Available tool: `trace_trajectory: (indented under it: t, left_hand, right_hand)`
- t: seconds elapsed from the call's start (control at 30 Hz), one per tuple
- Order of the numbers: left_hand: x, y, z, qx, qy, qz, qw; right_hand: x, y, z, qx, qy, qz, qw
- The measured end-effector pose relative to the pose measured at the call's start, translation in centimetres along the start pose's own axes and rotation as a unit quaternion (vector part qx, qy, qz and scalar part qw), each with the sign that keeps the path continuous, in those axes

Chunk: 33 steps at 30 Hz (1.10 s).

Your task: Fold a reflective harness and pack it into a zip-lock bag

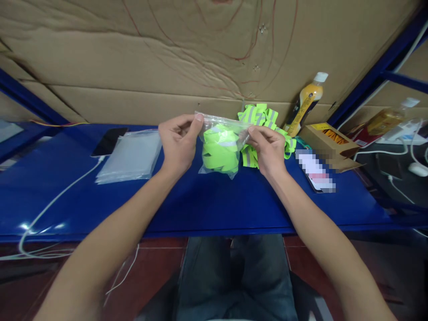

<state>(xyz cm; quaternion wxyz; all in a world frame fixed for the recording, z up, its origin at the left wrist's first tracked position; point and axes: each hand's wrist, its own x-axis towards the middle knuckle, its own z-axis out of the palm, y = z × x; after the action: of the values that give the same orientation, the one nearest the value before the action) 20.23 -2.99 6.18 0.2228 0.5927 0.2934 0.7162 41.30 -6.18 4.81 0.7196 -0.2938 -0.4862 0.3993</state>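
A clear plastic zip bag (235, 167) hangs upright between my two hands over the blue shelf. Inside it lies a rolled neon-yellow reflective strap (219, 154). My left hand (180, 140) pinches the bag's top left corner between thumb and fingers. The top right corner is pinched by my right hand (269, 149). Whether the seal is fully closed I cannot tell. Behind my right hand is a pile of more neon reflective straps (259, 115), partly covered by that hand. A stack of flat clear bags (130, 156) lies left of my left hand.
On the blue shelf (214, 205), a dark phone (109, 141) with a white cable lies left. To the right are a lit phone (316, 171), a yellow drink bottle (305, 104) and an open cardboard box (329, 142). Cardboard (150, 67) walls the back.
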Motion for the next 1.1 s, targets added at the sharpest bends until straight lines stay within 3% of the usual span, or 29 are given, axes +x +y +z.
trace_trajectory:
  t: [0.1, 0.3, 0.53, 0.77, 0.9, 1.1]
  left_hand:
    - [-0.1, 0.0, 0.2, -0.017, 0.008, 0.006, 1.0]
    - [-0.4, 0.1, 0.3, -0.015, -0.015, -0.021, 1.0]
    - [-1.0, 0.7, 0.4, 0.004, -0.043, -0.006, 0.999]
    - [-1.4, 1.6, 0.5, 0.023, -0.061, -0.019, 0.998]
    - [-1.4, 1.4, 0.5, 0.025, -0.084, -0.012, 0.996]
    - [-1.2, 1.0, 0.4, 0.043, -0.074, 0.008, 0.996]
  right_hand:
    - [-0.1, 0.3, 0.2, 0.006, 0.002, -0.023, 1.0]
    - [-0.1, 0.2, 0.1, -0.01, -0.014, 0.011, 1.0]
    - [-0.5, 0.0, 0.8, -0.01, -0.005, -0.025, 1.0]
    - [-0.9, -0.4, 1.3, -0.031, -0.014, 0.012, 0.999]
    - [-1.0, -0.4, 1.4, -0.035, -0.009, -0.007, 0.999]
    - [-0.9, 0.0, 1.5, -0.039, -0.036, -0.01, 0.999]
